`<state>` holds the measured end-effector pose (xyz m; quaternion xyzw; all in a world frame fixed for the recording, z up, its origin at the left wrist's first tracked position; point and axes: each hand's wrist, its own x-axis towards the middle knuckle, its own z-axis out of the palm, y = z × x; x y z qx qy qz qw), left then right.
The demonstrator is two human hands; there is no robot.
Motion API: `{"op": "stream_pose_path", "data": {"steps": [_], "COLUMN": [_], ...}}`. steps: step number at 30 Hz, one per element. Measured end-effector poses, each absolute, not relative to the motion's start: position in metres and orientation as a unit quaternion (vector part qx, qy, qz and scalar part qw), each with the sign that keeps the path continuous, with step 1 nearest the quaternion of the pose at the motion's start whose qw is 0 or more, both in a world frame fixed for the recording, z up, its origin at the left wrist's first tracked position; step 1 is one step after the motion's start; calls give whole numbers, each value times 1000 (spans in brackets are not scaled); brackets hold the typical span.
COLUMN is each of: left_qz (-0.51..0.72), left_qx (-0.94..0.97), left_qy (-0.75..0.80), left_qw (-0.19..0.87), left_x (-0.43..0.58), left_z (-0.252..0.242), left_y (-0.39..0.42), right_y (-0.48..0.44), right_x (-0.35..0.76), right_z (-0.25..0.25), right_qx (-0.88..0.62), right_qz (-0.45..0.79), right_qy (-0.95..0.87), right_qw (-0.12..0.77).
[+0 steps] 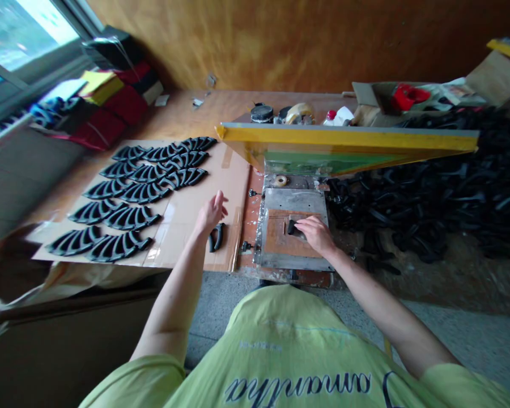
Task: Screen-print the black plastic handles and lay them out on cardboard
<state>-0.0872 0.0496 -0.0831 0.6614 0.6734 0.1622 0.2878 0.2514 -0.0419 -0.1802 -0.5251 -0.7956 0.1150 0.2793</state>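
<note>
Black ribbed fan-shaped pieces (127,204) cover a cardboard sheet (204,209) on a wooden bench (174,110), below an orange-brown wall (259,39), with a window (25,34) at the far left and a speckled concrete floor (221,306) underneath. Roughly fifteen lie there in overlapping rows. One more black piece (216,237) sits alone on the cardboard just below the left hand (211,212), which is open, fingers spread, gripping nothing. Another black piece (292,227) lies on the brown pad (276,238) of a metal print platen (293,195), held by the right hand (317,235), its fingers curled over it. One yellow-framed screen (344,139) tilts up above the platen. To the right spreads a heap of black pieces (412,192), too many to count. Beyond the screen stand two dark tins (262,113), one white bottle (329,118) and a cardboard box (378,99) holding a red item (408,97). Red and yellow bundles (102,107) sit by the window.
</note>
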Motion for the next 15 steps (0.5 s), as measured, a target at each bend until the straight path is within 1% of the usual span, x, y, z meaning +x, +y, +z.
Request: {"op": "stream_pose_path", "data": {"steps": [1, 2, 3, 5, 7, 9, 11, 13, 15], "left_qz": [227, 341, 425, 513, 528, 527, 511, 460, 400], "left_qx": [653, 621, 593, 556, 549, 544, 528, 506, 484], "left_qy": [650, 602, 540, 428, 377, 376, 405, 457, 516], "left_qw": [315, 369, 420, 494, 527, 534, 544, 568, 582], "left_x": [-70, -54, -38, -13, -1, -3, -13, -24, -31], "left_z": [-65, -47, -30, -4, 7, 2, -16, -44, -75], "left_y": [58, 64, 67, 67, 57, 38, 13, -13, -34], "right_y": [-39, -37, -37, -39, -44, -48, -47, -40, -28], "right_x": [242, 235, 231, 229, 238, 258, 286, 312, 323], "right_z": [-182, -184, -185, -183, -175, -162, -146, -127, -110], "right_qx": [-516, -513, -513, -514, -508, -528, -589, -656, -682], "right_qz": [110, 105, 99, 90, 91, 95, 81, 50, 24], "right_qy": [-807, -814, -820, -830, -840, -826, -773, -706, -670], "right_qw": [265, 249, 232, 197, 169, 176, 219, 263, 292]}}
